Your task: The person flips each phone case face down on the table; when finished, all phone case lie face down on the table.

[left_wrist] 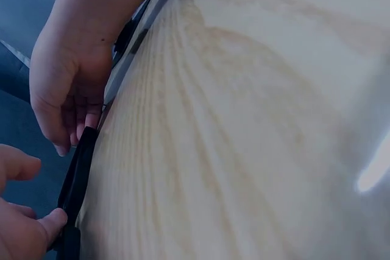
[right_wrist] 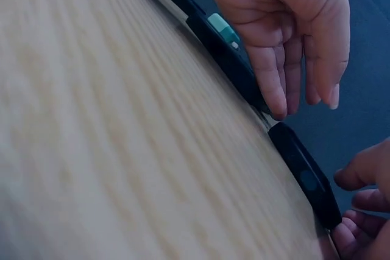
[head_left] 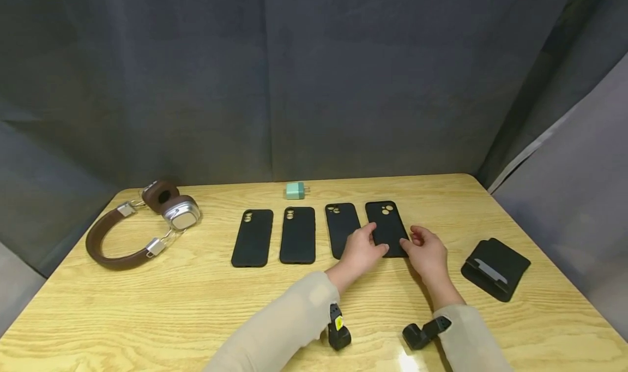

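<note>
Clearly both hands are busy with the rightmost phone case (head_left: 387, 226), the last in a row of four on the wooden table (head_left: 196, 306). The left hand (head_left: 362, 252) lies over the case's near left corner, fingers fairly straight and resting on it rather than wrapped round it. The right hand (head_left: 426, 251) sits at the near right corner; from the head view its fingertips touch the edge, but I cannot tell whether they pinch it or merely press.

To my eye the step is squaring this case up with its neighbours. Done well, that means light nudges from both sides at once, fingertips low on the rim, so the soft shell slides instead of buckling, and so the third case (head_left: 340, 227) just beside it is not bumped.

The case itself is matte black, flat and thin, lying back-up with its camera cut-outs at the far end. It tilts slightly to the right compared with the others. In the right wrist view it shows as a slim dark strip (right_wrist: 304, 172) hugging the tabletop.

Farther off lie brown headphones (head_left: 142, 225), a small mint charger (head_left: 295, 190) and a black pouch (head_left: 495, 268).
</note>
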Available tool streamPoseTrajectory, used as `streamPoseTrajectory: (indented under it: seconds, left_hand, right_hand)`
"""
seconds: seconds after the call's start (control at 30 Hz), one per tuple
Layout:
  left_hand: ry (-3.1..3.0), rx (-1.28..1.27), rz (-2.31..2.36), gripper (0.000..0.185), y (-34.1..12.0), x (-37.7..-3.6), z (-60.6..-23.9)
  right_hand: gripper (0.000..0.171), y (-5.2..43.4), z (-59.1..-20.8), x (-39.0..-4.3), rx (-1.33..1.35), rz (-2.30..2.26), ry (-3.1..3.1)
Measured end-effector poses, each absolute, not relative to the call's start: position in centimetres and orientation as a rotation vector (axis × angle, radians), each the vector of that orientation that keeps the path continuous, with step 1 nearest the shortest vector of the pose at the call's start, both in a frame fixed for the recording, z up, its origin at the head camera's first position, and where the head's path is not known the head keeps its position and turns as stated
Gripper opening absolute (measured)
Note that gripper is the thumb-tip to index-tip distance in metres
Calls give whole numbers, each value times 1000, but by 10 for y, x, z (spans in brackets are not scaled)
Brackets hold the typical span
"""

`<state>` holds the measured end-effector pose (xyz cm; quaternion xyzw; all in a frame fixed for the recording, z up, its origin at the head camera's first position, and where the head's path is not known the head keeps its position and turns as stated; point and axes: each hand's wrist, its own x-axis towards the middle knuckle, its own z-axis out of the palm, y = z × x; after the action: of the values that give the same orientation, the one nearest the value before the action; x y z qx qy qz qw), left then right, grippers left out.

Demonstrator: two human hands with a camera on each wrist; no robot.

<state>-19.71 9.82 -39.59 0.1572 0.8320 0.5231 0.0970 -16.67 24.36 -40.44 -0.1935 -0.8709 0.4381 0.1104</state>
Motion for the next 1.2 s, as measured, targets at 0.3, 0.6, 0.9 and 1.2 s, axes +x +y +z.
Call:
streamPoseTrajectory:
  seconds: [0.3, 0.6, 0.9, 1.2]
  left_hand:
    - [2449, 401, 1505, 54, 102, -199, -394]
    - [2345, 306, 1658, 51, 104, -200, -397]
    - [2248, 240, 1795, 47, 103, -198, -399]
    - [2225, 274, 1938, 42, 99, -201, -400]
  right_hand:
    - [39, 243, -409, -172, -561, 1218, -2597]
    - [33, 243, -409, -173, -553, 1185, -2598]
    - [33, 247, -403, -169, -608, 1270, -2562]
    - [33, 244, -398, -167, -650, 1441, -2502]
